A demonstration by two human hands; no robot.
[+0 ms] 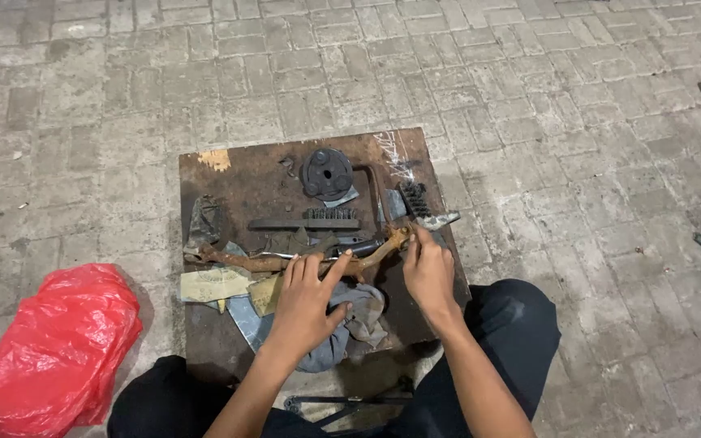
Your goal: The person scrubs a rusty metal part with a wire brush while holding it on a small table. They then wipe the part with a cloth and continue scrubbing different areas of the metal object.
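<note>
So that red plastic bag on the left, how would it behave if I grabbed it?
The red bag looks thin and crumpled, so it would probably be floppy and sag. Its glossy film may be a bit slippery. It bulges, so something seems to be inside; its weight can't be judged.
</note>
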